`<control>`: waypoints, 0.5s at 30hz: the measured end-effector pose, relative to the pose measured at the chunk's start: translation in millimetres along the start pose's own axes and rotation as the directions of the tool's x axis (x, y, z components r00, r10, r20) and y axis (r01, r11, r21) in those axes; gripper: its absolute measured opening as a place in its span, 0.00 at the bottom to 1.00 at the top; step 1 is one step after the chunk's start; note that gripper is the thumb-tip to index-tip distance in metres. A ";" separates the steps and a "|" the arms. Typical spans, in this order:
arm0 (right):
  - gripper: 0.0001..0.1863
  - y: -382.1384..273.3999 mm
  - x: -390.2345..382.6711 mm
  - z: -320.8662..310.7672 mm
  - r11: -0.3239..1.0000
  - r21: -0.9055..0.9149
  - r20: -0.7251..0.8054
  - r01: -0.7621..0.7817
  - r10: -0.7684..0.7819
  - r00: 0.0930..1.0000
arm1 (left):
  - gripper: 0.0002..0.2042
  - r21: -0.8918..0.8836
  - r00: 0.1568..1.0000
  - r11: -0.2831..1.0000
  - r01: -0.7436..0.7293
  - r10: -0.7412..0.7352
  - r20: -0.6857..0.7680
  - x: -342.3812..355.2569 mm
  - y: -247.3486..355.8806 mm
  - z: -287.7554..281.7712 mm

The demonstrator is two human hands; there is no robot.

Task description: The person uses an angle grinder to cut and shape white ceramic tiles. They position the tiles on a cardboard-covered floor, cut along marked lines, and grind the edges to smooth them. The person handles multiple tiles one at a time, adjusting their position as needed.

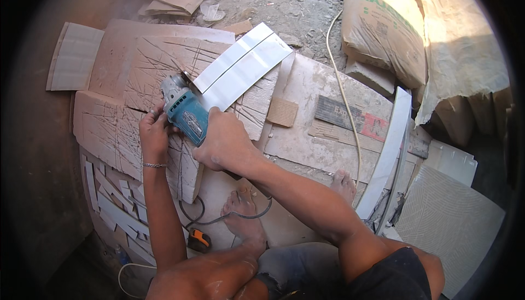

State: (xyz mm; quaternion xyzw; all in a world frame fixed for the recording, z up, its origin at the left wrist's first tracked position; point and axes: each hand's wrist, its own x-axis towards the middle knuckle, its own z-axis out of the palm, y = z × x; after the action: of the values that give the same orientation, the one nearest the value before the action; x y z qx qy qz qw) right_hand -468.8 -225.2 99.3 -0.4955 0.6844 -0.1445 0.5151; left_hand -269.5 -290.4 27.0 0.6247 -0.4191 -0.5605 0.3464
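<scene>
A teal angle grinder (186,114) with a grey metal head is held between my two hands. My right hand (225,140) wraps round the rear of its body. My left hand (154,133), with a bracelet at the wrist, closes at the side of the grinder near its head. At the head, the cutting disc (188,79) meets the near left edge of a glossy white tile (246,58), which has a dark line running along it. Under the tile lies a pale board (147,62) scored with many cuts. Whether the disc spins cannot be seen.
Narrow tile offcuts (117,199) lie at lower left, near an orange and black tape measure (199,240). A grey cord (240,217) loops past my bare foot (243,215). A pale cable (343,89) runs beside a full sack (383,32). Long tile strips (388,152) lie at right.
</scene>
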 end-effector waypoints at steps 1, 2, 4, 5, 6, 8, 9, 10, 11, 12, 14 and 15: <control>0.32 2.5 0.9 2.2 1.000 -0.007 -0.006 0.010 -0.010 1.000 | 0.15 0.004 1.000 1.000 -0.005 0.005 0.003 0.2 -0.5 -0.9; 0.34 3.6 1.4 3.5 1.000 -0.014 -0.013 0.020 -0.021 1.000 | 0.15 0.008 1.000 1.000 -0.009 0.009 0.005 0.8 -1.8 -2.4; 0.34 4.5 2.2 2.6 1.000 -0.013 -0.009 0.024 -0.025 1.000 | 0.15 0.017 1.000 1.000 -0.007 0.007 0.005 0.5 -0.4 -0.7; 0.34 4.9 2.6 2.3 1.000 -0.013 -0.007 0.026 -0.027 1.000 | 0.15 0.022 1.000 1.000 -0.003 0.003 0.000 -0.2 0.4 0.5; 0.34 4.9 2.6 2.6 1.000 -0.012 -0.009 0.028 -0.028 1.000 | 0.15 0.025 1.000 1.000 -0.001 0.001 -0.004 -1.1 2.0 1.4; 0.34 5.6 2.8 3.7 1.000 -0.008 -0.011 0.029 -0.029 1.000 | 0.15 0.011 1.000 1.000 -0.004 0.004 -0.004 -0.9 1.5 1.7; 0.34 5.5 2.8 4.3 0.999 -0.011 -0.015 0.031 -0.031 0.999 | 0.15 0.005 1.000 1.000 -0.005 0.005 -0.004 -0.9 1.3 1.4; 0.34 5.5 2.7 4.7 0.999 -0.013 -0.019 0.032 -0.032 0.999 | 0.15 0.005 1.000 1.000 -0.004 0.004 -0.005 -0.8 1.3 1.3; 0.34 5.5 2.7 5.2 0.999 -0.015 -0.023 0.033 -0.033 0.999 | 0.15 0.006 1.000 1.000 -0.003 0.003 -0.006 -0.8 1.3 1.4; 0.34 5.6 2.9 5.6 0.999 -0.018 -0.026 0.032 -0.032 0.999 | 0.15 0.006 1.000 1.000 -0.002 0.002 -0.007 -0.7 1.1 1.4; 0.34 5.6 3.2 6.1 0.999 -0.024 -0.032 0.030 -0.030 0.999 | 0.15 0.010 1.000 1.000 -0.004 0.004 -0.001 -0.2 -0.2 0.6; 0.32 3.1 2.4 4.1 1.000 -0.014 -0.012 0.005 -0.005 1.000 | 0.16 0.013 1.000 1.000 -0.003 0.003 0.000 -0.3 -0.8 -0.2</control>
State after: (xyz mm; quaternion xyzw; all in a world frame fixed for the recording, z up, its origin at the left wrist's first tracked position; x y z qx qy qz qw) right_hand -466.9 -224.4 94.1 -0.4998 0.6871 -0.1440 0.5073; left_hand -269.2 -289.9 26.4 0.6261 -0.4237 -0.5573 0.3433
